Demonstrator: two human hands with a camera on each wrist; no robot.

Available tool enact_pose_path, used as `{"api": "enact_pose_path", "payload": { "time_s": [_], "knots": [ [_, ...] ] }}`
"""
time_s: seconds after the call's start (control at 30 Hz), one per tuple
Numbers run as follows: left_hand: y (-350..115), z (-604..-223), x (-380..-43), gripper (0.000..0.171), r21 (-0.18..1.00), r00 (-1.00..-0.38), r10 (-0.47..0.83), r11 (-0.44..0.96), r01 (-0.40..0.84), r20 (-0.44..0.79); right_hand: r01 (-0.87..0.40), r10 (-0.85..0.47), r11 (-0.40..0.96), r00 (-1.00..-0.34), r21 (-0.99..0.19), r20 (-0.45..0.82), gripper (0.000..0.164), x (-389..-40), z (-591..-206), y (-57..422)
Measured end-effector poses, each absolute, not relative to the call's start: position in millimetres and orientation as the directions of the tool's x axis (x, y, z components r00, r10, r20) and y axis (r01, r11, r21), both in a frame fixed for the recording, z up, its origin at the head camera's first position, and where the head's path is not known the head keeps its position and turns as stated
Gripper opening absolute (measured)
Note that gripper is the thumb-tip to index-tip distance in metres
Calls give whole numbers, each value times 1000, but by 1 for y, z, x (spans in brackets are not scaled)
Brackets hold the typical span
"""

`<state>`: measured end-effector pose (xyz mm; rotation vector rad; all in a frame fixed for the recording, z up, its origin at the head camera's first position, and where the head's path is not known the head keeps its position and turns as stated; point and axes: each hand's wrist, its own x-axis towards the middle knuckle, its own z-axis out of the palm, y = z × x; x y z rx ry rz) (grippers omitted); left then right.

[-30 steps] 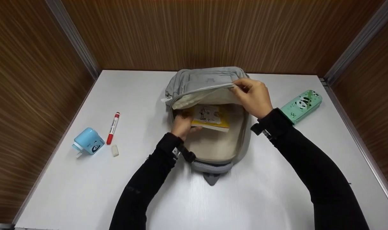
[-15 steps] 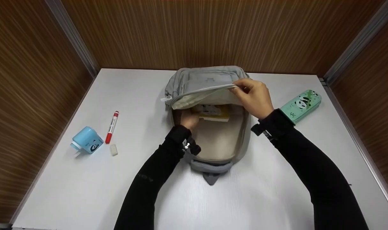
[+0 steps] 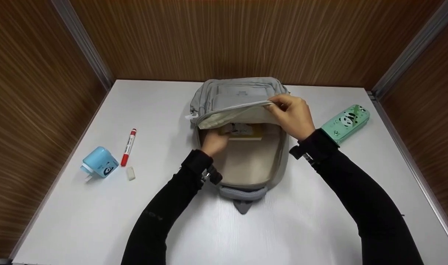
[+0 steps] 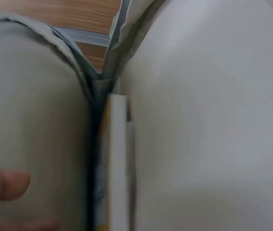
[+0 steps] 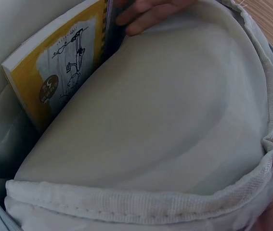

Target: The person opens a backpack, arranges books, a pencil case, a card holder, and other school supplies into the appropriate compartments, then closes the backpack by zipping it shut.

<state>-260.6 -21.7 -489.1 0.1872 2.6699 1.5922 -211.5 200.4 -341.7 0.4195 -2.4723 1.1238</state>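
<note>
A grey backpack [image 3: 253, 165] lies on the white table with its main compartment unzipped. My right hand [image 3: 294, 115] pinches the edge of its front flap [image 3: 242, 110] and holds it up. Inside, under the flap, rests a yellow book [image 3: 251, 133] with a line drawing on its cover, clear to see in the right wrist view. My left hand [image 3: 214, 143] reaches into the compartment beside the book's left end, its fingers partly hidden by the flap. In the left wrist view, the thumb [image 4: 5, 183] stands apart from the book's white page edge [image 4: 118, 168].
To the left lie a light blue panda-printed container [image 3: 100, 162], a red-and-white marker [image 3: 128, 147] and a small whitish eraser [image 3: 130, 173]. A green panda pencil case [image 3: 345, 123] lies at the right, beside my right wrist. Wood-grain panels [image 3: 224, 40] wall the table in.
My left hand has carried the book deeper under the flap, let go of it and drawn back slightly. The right hand keeps holding the flap, now a touch lower.
</note>
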Motion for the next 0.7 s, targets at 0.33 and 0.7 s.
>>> {"api": "enact_pose_path", "payload": {
  "time_s": [0.33,0.7],
  "knots": [
    [-93,-430,-192,39,841,-934,339,533,92,-113,-433,-133,623,-879,-652,457,11,-201,-350,200],
    [-142,-432,-211,54,704,-989,143,698,127,37,-474,-197,603,-868,-641,457,6,-182,-371,199]
  ]
}}
